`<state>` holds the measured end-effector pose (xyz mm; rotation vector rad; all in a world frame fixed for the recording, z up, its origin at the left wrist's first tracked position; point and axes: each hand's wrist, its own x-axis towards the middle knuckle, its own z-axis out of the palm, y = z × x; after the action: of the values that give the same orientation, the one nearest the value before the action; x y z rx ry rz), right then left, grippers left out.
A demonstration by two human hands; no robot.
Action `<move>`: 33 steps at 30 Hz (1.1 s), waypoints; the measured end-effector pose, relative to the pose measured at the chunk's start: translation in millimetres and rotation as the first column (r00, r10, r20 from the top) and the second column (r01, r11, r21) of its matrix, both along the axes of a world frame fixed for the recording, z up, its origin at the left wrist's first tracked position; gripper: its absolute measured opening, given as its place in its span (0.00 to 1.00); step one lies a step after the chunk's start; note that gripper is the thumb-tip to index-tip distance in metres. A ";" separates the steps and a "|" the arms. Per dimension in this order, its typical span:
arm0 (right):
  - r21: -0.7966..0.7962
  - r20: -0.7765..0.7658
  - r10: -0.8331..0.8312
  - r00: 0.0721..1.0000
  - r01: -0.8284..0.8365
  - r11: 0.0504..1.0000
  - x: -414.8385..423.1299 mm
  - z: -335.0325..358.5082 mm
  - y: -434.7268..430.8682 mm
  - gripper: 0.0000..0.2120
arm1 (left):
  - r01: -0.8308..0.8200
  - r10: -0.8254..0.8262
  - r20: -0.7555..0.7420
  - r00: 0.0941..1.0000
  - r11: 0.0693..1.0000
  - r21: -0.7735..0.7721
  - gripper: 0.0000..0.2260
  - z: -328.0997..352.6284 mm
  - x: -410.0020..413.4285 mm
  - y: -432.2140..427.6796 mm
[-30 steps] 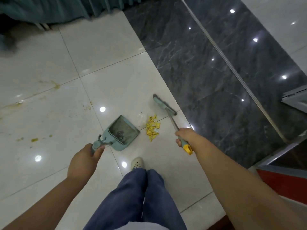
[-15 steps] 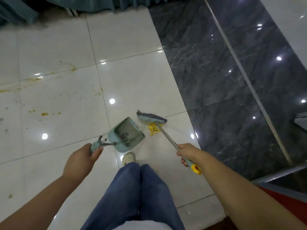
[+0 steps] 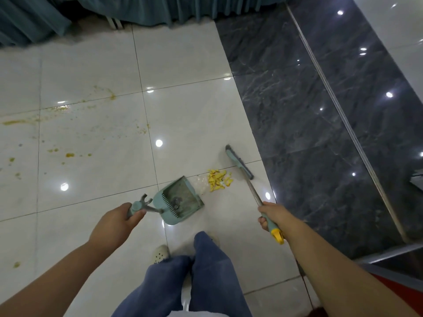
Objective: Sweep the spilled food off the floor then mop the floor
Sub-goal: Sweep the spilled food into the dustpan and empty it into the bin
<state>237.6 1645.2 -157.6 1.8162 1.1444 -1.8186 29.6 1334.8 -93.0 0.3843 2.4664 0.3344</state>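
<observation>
My left hand (image 3: 119,221) grips the handle of the dustpan (image 3: 180,200). My right hand (image 3: 273,213) grips the stick of the broom (image 3: 239,161) near its yellow end. Each hand is closed around its own handle, and the two hands are well apart.

The spilled food (image 3: 218,180) lies in one small yellow heap on the white floor (image 3: 187,115), between the open mouth of the dustpan and the head of the broom. It is just beside the front edge of the pan but not yet inside it. In the pan I see only some dark bits, and I cannot tell what they are.

I judge that the sweeping is about half done: the food is collected but not picked up. To the left there are many yellow-brown stains (image 3: 68,154) and small crumbs on the tiles, which I think need the mop. No mop is in view, so the mopping seems not yet begun.
</observation>
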 end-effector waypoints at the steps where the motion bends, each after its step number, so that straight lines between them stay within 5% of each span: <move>1: -0.037 0.011 -0.023 1.000 0.024 0.999 -3.5 -2.8 -5.9 0.07 | 0.016 -0.016 0.007 1.000 1.000 -0.002 0.15 -3.9 -2.7 -0.2; 13: -0.371 -0.004 -0.017 1.000 0.014 0.929 -28.0 23.2 -123.6 0.06 | 0.127 -0.128 0.027 0.991 0.992 0.018 0.17 -18.8 -49.6 -2.7; 23: -0.277 -0.030 -0.144 0.989 0.130 0.952 -13.3 60.1 -132.8 0.08 | 0.084 -0.089 0.071 0.993 0.994 0.076 0.18 -24.3 -41.0 -78.1; 33: -0.203 0.079 -0.164 0.983 0.177 0.963 -46.8 20.8 -182.9 0.09 | 0.051 -0.060 0.101 0.993 0.995 0.088 0.16 -24.7 -40.3 -133.9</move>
<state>190.8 1462.3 -136.8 1.8804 0.7616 -1.8820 -10.7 1200.9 -117.6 0.4593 2.3416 0.4268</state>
